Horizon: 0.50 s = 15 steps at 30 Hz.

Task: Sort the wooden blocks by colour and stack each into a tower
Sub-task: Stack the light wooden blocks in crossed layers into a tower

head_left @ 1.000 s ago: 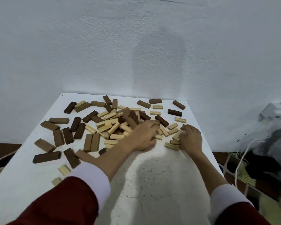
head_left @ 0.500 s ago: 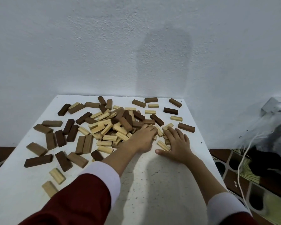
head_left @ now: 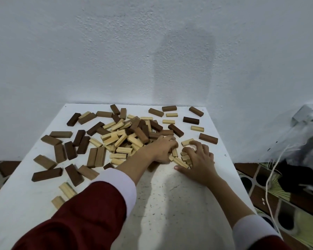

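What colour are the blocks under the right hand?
Pale yellow blocks under the right hand, in the head view.

The right hand (head_left: 197,159) covers a cluster of pale blocks (head_left: 185,158), so how many it grips cannot be told. The left hand (head_left: 161,150) hides the blocks beneath its palm. Right of the table (head_left: 170,204), a blurred dark bundle (head_left: 307,141) is cut by the frame edge.

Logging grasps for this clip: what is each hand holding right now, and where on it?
Right hand curls over a cluster of pale blocks, gripping their far ends. Left hand is on a pale block; its grip is hidden.
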Tool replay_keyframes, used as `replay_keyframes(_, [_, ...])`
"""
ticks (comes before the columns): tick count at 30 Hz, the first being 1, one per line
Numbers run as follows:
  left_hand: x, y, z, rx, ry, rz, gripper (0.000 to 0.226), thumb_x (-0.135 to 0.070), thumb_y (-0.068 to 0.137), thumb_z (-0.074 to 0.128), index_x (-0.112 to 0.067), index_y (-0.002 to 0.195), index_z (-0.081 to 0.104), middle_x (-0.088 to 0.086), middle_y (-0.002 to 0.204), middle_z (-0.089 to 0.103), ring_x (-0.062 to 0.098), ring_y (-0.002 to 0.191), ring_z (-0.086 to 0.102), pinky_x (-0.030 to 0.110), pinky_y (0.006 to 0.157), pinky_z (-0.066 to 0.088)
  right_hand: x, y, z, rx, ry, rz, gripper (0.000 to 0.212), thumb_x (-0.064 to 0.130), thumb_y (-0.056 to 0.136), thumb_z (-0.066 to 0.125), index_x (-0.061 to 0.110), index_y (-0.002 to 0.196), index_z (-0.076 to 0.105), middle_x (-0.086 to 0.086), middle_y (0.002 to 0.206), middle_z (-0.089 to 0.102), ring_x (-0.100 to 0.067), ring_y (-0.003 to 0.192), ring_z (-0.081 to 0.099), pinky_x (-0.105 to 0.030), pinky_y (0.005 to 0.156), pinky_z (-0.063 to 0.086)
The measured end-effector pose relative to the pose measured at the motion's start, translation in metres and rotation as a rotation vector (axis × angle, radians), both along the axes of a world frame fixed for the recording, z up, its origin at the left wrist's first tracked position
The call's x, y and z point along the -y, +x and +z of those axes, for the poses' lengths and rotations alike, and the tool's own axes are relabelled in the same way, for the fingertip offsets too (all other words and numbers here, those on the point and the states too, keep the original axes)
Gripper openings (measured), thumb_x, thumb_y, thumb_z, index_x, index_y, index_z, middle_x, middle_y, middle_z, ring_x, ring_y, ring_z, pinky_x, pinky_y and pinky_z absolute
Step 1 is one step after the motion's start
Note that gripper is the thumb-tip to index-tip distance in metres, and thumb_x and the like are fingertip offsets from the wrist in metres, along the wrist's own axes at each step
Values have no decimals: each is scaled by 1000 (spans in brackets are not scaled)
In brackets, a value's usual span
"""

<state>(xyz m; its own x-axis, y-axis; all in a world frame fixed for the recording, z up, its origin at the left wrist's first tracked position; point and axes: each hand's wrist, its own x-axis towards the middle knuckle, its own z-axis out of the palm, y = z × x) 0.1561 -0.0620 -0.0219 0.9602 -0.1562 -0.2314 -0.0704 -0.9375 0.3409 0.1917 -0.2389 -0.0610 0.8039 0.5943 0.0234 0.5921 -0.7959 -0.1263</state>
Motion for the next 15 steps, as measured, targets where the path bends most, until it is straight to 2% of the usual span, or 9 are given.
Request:
replay_keyframes(3, [2, 1, 4, -15, 23, -24, 62, -14, 79, 70, -18, 134, 41, 4, 134, 41, 25, 118, 33, 36, 93, 38, 1, -2, -4, 52, -18, 20, 68, 77, 74, 43, 29, 122, 47, 4, 140, 37, -21, 124, 30, -40, 96, 33])
replay_keyframes(7, [2, 1, 3, -15, 45, -18, 59, -19, 81, 69, -25, 134, 44, 5, 128, 38, 26, 118, 33, 39, 96, 40, 2, -6, -6, 81, -35, 36, 72, 73, 74, 33, 29, 129, 48, 3, 134, 43, -20, 120, 35, -39, 93, 35])
replay_keyframes(12, [-1, -1, 3, 3, 24, -3, 47, -19, 78, 72, -25, 119, 51, 7, 124, 38, 27, 117, 35, 44, 97, 42, 0, -9, -6, 126, 45, 20, 60, 66, 71, 41, 20, 106, 58, -4, 116, 50, -20, 104, 42, -37, 82, 40])
replay_keyframes(15, [-1, -3, 3, 18, 5, -11, 36, -18, 78, 70, -24, 106, 48, 7, 118, 41, 26, 111, 36, 41, 89, 43, -1, -7, -6, 145, 46, 32, 62, 68, 70, 36, 19, 101, 58, -4, 112, 51, -20, 99, 42, -35, 77, 40])
